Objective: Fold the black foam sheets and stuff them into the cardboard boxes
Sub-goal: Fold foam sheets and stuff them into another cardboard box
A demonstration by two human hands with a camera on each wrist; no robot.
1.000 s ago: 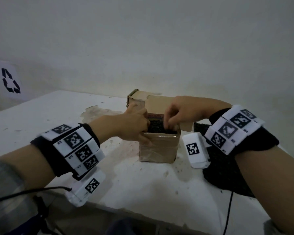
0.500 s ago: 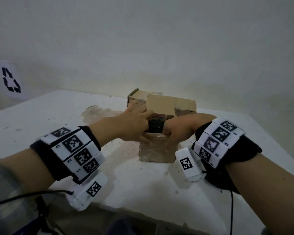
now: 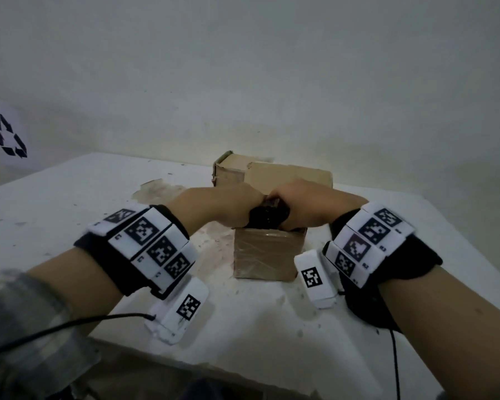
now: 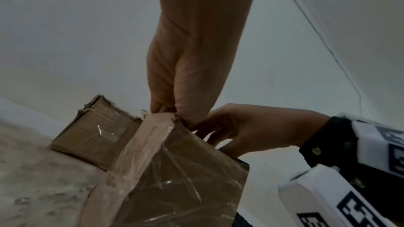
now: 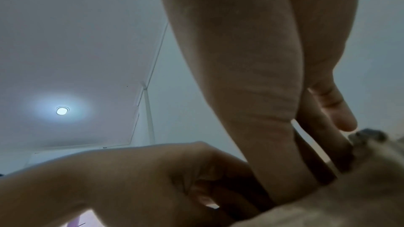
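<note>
Black crumpled foam sheet [image 3: 267, 219] is seen from the head view atop the small taped brown cardboard box [image 3: 267, 255], clamped between left hand [image 3: 228, 207] and right hand [image 3: 303, 206]. Only the left wrist view shows the second cardboard box [image 4: 94, 132] behind; the right wrist view adds a round ceiling lamp [image 5: 62, 110].

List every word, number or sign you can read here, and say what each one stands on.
Recycling sign: three chasing arrows, no words, on a white sheet on the wall.
Wrist bands: black-and-white square code markers; tiny characters beside them too small to read.
Cardboard box: no readable print.
</note>
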